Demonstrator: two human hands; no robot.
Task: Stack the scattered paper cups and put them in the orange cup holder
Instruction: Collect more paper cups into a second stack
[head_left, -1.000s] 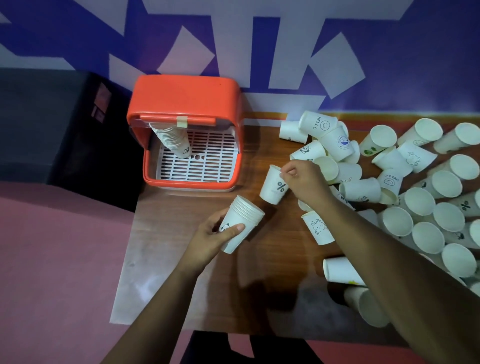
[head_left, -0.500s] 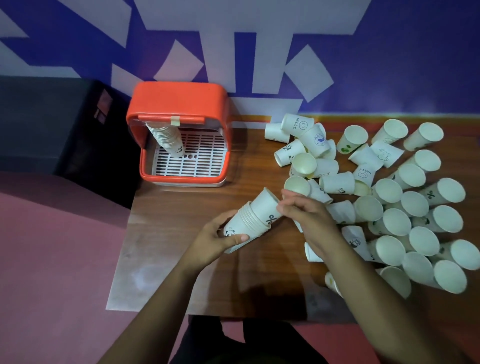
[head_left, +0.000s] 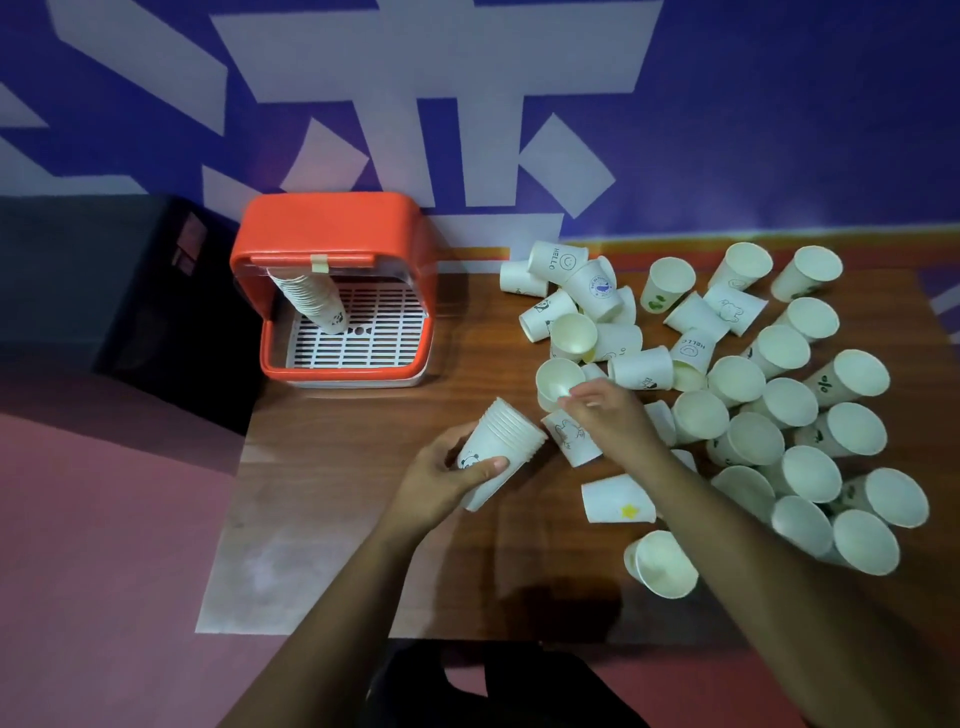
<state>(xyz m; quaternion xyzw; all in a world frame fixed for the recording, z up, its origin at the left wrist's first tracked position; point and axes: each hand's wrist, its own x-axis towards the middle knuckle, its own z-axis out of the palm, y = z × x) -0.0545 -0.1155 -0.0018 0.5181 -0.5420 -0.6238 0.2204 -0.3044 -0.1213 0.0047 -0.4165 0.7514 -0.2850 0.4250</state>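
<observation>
Cup stack (head_left: 503, 448) tight in left hand (head_left: 440, 477); loose cup (head_left: 555, 378) at right hand (head_left: 612, 417), grip unclear.

The left hand (head_left: 447, 475) curls round a stack of paper cups (head_left: 501, 447), thumb across its side. The right hand (head_left: 610, 413) stretches leftward, palm down, its blurred fingertips leaving the grip unclear.

A brown wooden table (head_left: 337, 467). At its far left corner stands an orange cup holder (head_left: 332, 228). Many white paper cups (head_left: 784, 402) crowd the right half, some upright, others tipped over. 1 near cup (head_left: 618, 501), lying on its side, bears a yellow star.
</observation>
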